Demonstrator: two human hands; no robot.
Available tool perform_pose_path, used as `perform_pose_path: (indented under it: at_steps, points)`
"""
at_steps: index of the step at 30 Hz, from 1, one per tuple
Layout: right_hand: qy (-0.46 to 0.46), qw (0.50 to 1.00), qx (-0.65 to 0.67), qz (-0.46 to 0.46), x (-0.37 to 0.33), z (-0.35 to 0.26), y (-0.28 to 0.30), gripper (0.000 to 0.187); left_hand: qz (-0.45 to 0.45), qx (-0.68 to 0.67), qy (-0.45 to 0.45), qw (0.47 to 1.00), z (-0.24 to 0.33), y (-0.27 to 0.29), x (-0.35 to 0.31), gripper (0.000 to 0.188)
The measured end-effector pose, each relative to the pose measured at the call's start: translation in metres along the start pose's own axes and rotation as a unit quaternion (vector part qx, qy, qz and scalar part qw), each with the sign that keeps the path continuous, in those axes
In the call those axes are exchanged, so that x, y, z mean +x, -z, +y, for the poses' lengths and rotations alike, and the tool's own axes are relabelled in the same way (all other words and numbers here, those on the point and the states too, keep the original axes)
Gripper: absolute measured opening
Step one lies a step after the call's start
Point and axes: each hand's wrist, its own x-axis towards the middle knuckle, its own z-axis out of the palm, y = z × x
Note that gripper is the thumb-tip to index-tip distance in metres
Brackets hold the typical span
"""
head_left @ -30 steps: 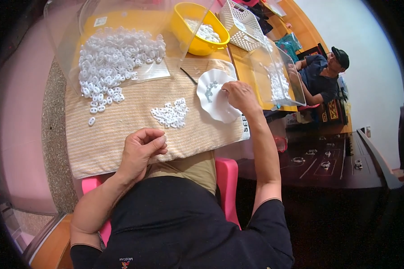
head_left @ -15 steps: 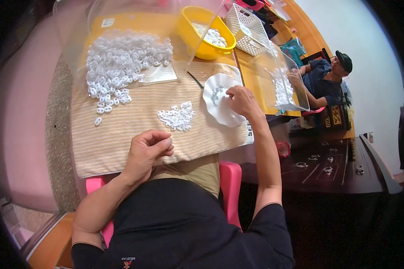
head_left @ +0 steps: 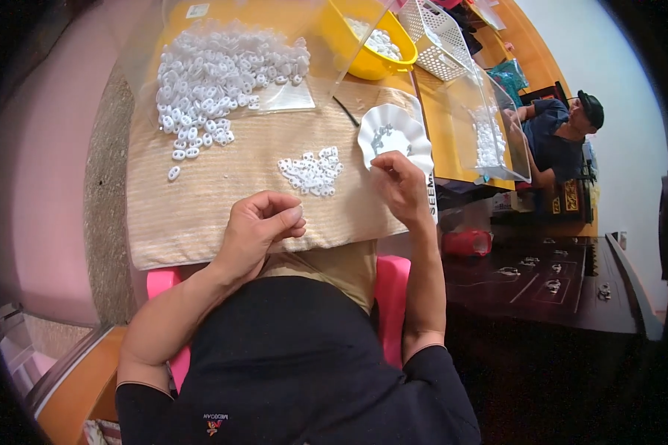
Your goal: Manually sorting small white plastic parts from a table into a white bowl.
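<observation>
My left hand (head_left: 263,226) is over the near part of the striped towel, thumb and forefinger pinched together. Whatever is at its fingertips is too small to make out. In front of it lies a small heap of white plastic pieces with holes (head_left: 312,172). My right hand (head_left: 402,191) hovers at the near rim of a white wavy-edged dish (head_left: 416,141), its fingertips pressed together; I cannot see what they hold. Inside the dish are small grey pieces (head_left: 382,139). A bigger pile of white oval two-holed pieces (head_left: 200,93) spreads from a clear tub at the far left.
A thin black stick (head_left: 346,111) lies left of the dish. Behind stand a yellow basin (head_left: 371,65) with white pieces and a white perforated basket (head_left: 436,38). At right, another person (head_left: 557,133) sits behind a clear box (head_left: 490,141) of white pieces. The towel (head_left: 193,230) covers the tabletop.
My right hand has drawn back from over the dish toward me, fingers pinched. The left hand keeps its pinch. The whole view has shifted slightly.
</observation>
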Motion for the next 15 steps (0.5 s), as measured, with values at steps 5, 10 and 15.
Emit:
perform_pose_path:
  at_steps: [5,10,15]
  points:
    - [0.038,0.988,0.143,-0.046,-0.015,-0.029,-0.042,0.004,-0.001,0.01,0.013,1.0,-0.006,0.006,0.003,0.015]
    - [0.02,0.984,0.161,-0.068,-0.026,-0.041,-0.066,0.007,-0.001,-0.012,0.008,1.0,-0.004,0.004,0.002,0.015]
    - [-0.017,0.982,0.174,-0.065,-0.03,-0.037,-0.077,0.008,0.003,-0.02,0.013,1.0,-0.004,0.004,0.0,0.013]
